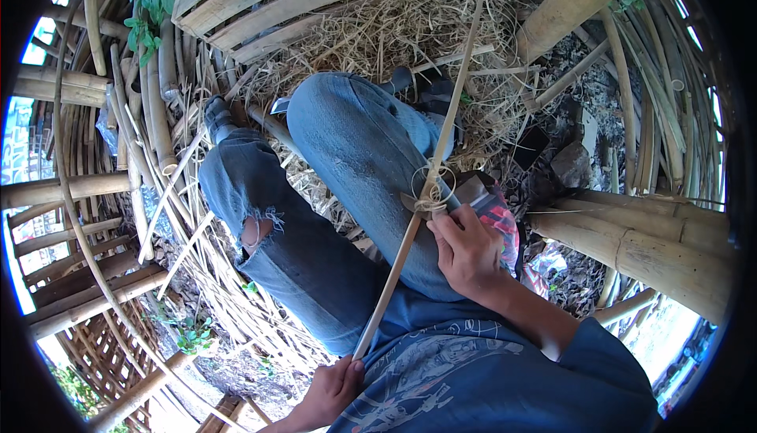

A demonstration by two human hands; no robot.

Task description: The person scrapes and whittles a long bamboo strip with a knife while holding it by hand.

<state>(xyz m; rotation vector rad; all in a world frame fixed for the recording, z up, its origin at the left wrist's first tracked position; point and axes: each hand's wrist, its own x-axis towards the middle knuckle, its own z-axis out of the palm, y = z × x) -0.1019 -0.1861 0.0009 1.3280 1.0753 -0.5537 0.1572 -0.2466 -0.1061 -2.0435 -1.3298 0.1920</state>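
Note:
A long, thin bamboo strip (394, 275) slants across my lap, its far end reaching over the shavings ahead. My left hand (330, 392) is closed on the strip's near end, beside my hip. At the strip's middle, over my right thigh, my right hand (471, 250) is closed round what looks like a knife. Part of its blade (411, 203) sticks out on the strip's left side; the handle is hidden in my fingers. Thin curled shavings (432, 193) bunch up on the strip just ahead of that hand.
A heap of shavings (378, 31) lies beyond my feet, next to a slatted bamboo panel (292, 7). Thick bamboo poles (639, 248) stand close on the right. Cut strips (236, 307) litter the ground at left. A dark flat object (531, 147) and a colourful bag (501, 224) lie at right.

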